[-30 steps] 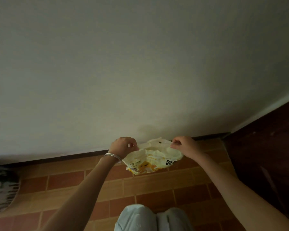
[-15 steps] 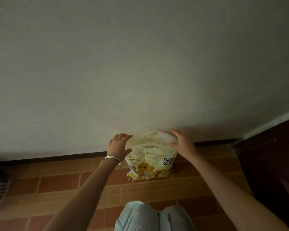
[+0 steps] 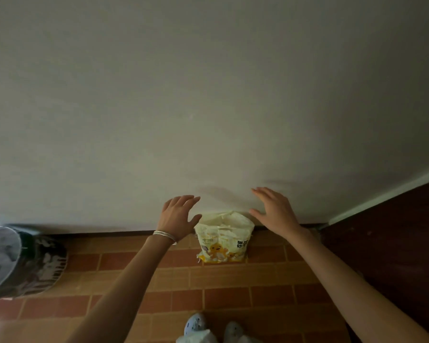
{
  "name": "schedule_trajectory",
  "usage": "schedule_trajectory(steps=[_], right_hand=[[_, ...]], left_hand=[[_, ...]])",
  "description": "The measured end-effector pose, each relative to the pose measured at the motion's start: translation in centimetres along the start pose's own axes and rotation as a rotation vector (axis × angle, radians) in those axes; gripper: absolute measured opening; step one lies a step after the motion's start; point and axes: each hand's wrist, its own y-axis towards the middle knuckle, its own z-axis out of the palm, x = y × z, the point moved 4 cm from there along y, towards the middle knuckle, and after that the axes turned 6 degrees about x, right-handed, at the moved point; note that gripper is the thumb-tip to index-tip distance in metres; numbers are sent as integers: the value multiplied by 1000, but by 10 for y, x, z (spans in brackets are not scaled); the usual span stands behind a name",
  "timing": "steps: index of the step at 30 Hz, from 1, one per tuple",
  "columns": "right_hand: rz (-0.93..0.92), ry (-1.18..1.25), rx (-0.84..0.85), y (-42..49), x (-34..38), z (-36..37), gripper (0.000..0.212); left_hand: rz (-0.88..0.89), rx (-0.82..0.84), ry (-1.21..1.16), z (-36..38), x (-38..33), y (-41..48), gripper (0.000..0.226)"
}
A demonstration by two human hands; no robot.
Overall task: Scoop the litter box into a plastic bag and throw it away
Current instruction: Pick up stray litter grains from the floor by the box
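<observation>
the left hand (image 3: 177, 216) and right hand (image 3: 274, 210) are spread wide, holding nothing. the litter bag (image 3: 224, 237) stands between and just below their fingers. it is probably soft, crinkly and bottom-heavy: pinch its folded top.

So the plastic bag (image 3: 224, 237) is standing upright on the brick-pattern floor (image 3: 233, 280), with its back sitting right at the foot of the pale wall (image 3: 208, 120). It's looking cream up top and going yellow toward the bottom, with a yellow cartoon figure showing on the front and some dark printed characters running along its right side. The top is bunching up in loose crumpled folds, and the bottom edge is wrinkling a bit where it's meeting the tiles.
</observation>
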Motion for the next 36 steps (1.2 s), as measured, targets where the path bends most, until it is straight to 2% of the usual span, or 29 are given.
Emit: schedule_trajectory(steps=[4,7,12,25,36], right_hand=[[-88,-112,-99,-31,57,-84,59],[-168,-198,-178,-54,91,-125,62],[-289,-272,-287,-100,136,-162,63],[-599,-308,-187,-169,203,-149,58],[-847,-352,-116,-173,331,-116,56]], left_hand=[[41,-164,57,-93,-37,-44,61],[27,-225,118,-139,-54,-76,59],[19,-369,173,-189,-82,-139,61],[-285,-395,234,-193,-92,-288,62],[-528,-409,211,-206,-14,-400,63]])
